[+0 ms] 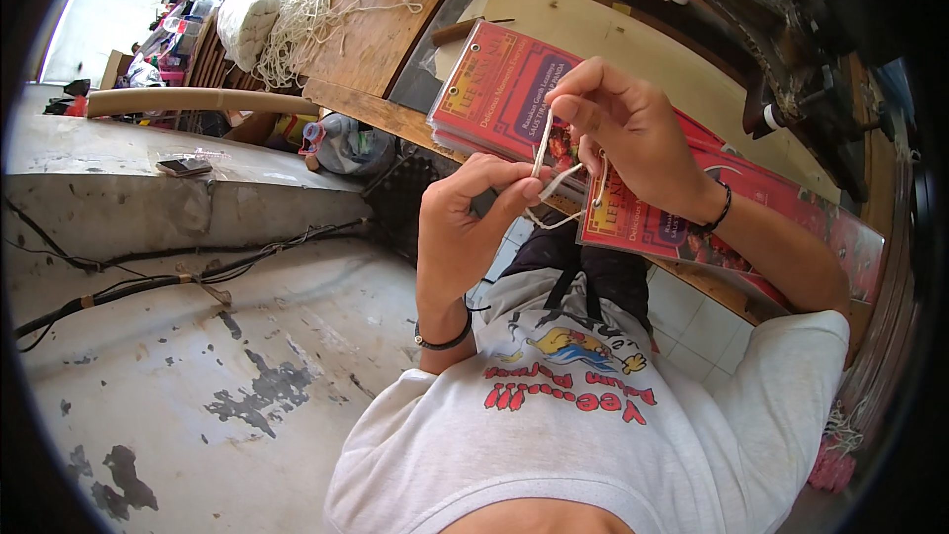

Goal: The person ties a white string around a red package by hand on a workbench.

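Observation:
A white string (545, 138) runs between my two hands. My left hand (468, 213) pinches it between thumb and index finger. Above and to the right, my right hand (633, 133) holds the string's upper part between thumb and fingertip. A loop of the same string hangs below the fingers and passes by the metal eyelet at the corner of a red printed sheet (781, 222), glossy like a laminated menu, which lies under my right forearm. Behind my hands rests a stack of similar red sheets (482, 64) with eyelets along its left end. My right palm hides part of both.
A tangle of white string (318, 18) lies on the wooden table (381, 35). A dark metal machine (761, 30) stands at the far right. To the left are a cardboard tube (198, 102), a clear plastic bottle (336, 138), and black cables (168, 284) along a worn white surface.

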